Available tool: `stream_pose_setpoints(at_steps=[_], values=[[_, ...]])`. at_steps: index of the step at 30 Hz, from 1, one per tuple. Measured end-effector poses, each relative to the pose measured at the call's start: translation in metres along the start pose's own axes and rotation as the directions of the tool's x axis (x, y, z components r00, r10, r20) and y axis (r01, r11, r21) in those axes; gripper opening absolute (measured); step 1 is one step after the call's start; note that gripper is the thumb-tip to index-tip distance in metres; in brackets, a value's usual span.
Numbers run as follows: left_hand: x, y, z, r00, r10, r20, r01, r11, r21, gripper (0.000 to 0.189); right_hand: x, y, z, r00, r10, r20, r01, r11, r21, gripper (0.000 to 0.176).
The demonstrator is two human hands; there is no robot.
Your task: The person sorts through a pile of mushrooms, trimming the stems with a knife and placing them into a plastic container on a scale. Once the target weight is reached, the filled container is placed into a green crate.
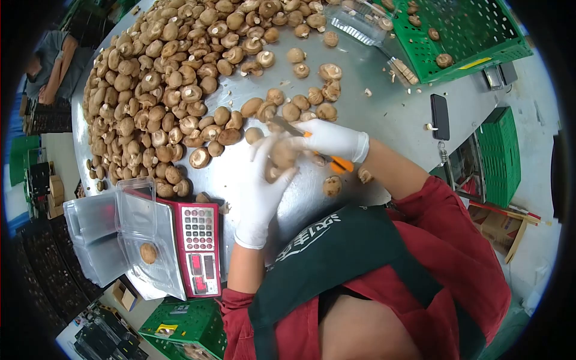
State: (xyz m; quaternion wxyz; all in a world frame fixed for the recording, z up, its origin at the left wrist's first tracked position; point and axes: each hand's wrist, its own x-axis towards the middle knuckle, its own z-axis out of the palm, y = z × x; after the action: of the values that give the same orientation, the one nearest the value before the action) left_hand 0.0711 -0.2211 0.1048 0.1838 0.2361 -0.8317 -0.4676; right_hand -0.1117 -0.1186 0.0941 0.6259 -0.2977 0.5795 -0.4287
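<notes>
My left hand, in a white glove, is closed around a brown mushroom that is slightly blurred. My right hand, also gloved, grips orange-handled scissors. Their metal blade points left above the mushrooms, and the fingers hide the middle of the tool. Both hands are close together over the metal table. Several loose mushrooms lie just beyond them, and a wrinkled one rests nearer my apron.
A large mushroom heap covers the table's left and far side. A red scale bears open clear plastic boxes, with one mushroom inside. At right are a green crate and a phone. Another person's arm shows far left.
</notes>
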Motion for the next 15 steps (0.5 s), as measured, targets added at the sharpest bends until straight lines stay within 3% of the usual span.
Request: stream_pose_setpoints(at_steps=[1,3,4,7,8,11,12,14,15], values=[[-0.006,-0.001,0.000,0.997,-0.068,0.030,0.069,0.997,-0.027,0.070,-0.001,0.008,-0.001,0.991,-0.110,-0.080,0.088,0.968,-0.235,0.040],[-0.018,-0.007,0.001,0.976,-0.196,0.096,0.204,0.976,-0.076,0.070,-0.004,0.030,-0.007,0.918,-0.367,-0.148,0.181,0.723,-0.667,0.037],[-0.023,-0.022,0.004,0.987,-0.160,0.019,0.159,0.984,0.076,0.069,-0.008,0.033,-0.012,0.950,-0.259,-0.176,0.078,0.741,-0.667,0.038],[-0.036,-0.046,0.005,0.991,-0.133,-0.022,0.134,0.950,0.281,0.061,-0.019,0.038,-0.011,0.889,-0.421,-0.180,0.137,0.620,-0.773,0.040],[-0.041,-0.059,0.007,0.997,-0.072,0.001,0.068,0.950,0.305,0.059,-0.020,0.034,-0.010,0.908,-0.388,-0.159,0.111,0.589,-0.801,0.039],[-0.040,-0.045,0.006,0.979,-0.154,0.134,0.125,0.971,0.202,0.058,-0.012,0.011,-0.011,0.930,-0.343,-0.130,0.068,0.509,-0.858,0.037],[-0.038,-0.039,0.009,0.946,-0.267,0.183,0.261,0.964,0.055,0.057,-0.002,0.003,-0.016,0.919,-0.369,-0.138,0.070,0.498,-0.864,0.036],[-0.038,-0.039,0.014,0.946,-0.251,0.204,0.261,0.965,-0.023,0.055,0.028,-0.003,-0.023,0.848,-0.505,-0.162,0.130,0.493,-0.860,0.030],[-0.038,-0.040,0.016,0.946,-0.242,0.216,0.261,0.963,-0.062,0.054,0.044,-0.011,-0.023,0.843,-0.501,-0.195,0.080,0.475,-0.876,0.032]])
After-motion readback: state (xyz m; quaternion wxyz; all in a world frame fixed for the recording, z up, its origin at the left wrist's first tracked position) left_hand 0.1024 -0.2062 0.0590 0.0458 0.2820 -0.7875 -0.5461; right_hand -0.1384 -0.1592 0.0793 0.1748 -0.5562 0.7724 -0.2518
